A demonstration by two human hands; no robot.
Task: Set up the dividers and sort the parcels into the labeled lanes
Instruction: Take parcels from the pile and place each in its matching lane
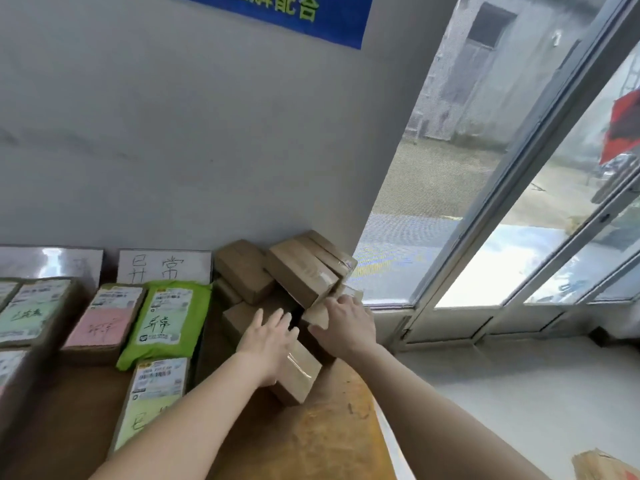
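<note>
Fingers [277, 318] of both hands rest spread atop the piled brown boxes [298, 372].

A white sign [164, 266] against the wall at the back edge of the desk reads 异常. The green parcel [165, 320] before it carries handwritten 异常 too. The blue banner [294, 15] on the wall shows 配合. Other labels are too blurred.

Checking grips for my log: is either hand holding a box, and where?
Cannot be told: both the left hand and right hand rest open on the brown boxes.
</note>
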